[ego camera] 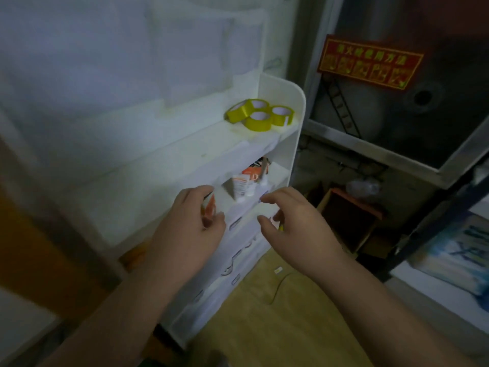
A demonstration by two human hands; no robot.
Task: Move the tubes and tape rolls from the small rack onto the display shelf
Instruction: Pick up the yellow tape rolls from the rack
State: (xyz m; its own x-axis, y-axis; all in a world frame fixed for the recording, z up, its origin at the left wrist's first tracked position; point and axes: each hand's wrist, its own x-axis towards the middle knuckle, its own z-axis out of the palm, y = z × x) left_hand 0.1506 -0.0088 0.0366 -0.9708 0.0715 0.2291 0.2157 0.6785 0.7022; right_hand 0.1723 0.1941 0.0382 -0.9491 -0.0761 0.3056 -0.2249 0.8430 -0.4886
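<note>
A white display shelf [289,107] stands in front of me. Three yellow tape rolls [260,115] lie on its top tier at the right end. On the tier below, white and orange tubes [242,186] stand near the right side. My left hand [190,223] holds an orange and white tube [210,206] in front of that tier. My right hand [293,221] hovers just right of it with curled fingers, and something small and yellow [280,227] shows under its thumb; I cannot tell whether it is held.
Lower tiers of the shelf carry label strips [235,222] along their fronts. A red sign with gold characters [369,62] hangs on the dark wall at right. A brown box [349,215] sits on the floor beside the shelf. Wooden flooring [277,321] lies below.
</note>
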